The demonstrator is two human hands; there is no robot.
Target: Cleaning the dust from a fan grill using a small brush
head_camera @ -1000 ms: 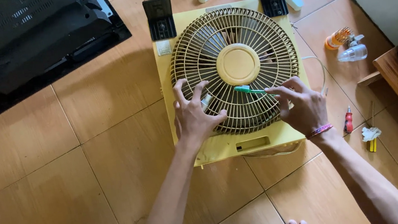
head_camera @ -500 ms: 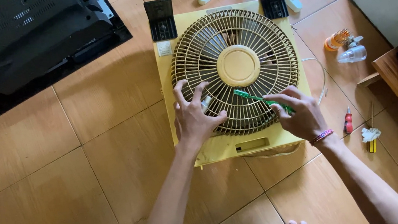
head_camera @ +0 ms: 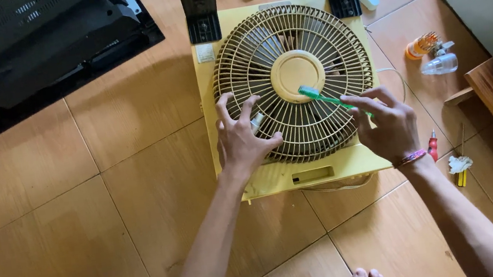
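Head view looks down on a yellow box fan [head_camera: 301, 172] lying flat on the tiled floor [head_camera: 109, 193], its round grille [head_camera: 293, 82] facing up. Left hand [head_camera: 243, 139] rests on the grille's lower left, fingers spread wide, holding nothing. Right hand [head_camera: 386, 124] pinches a green toothbrush [head_camera: 323, 96], its bristle end at the hub's edge. Red screwdriver [head_camera: 432, 146] lies just beside the right wrist
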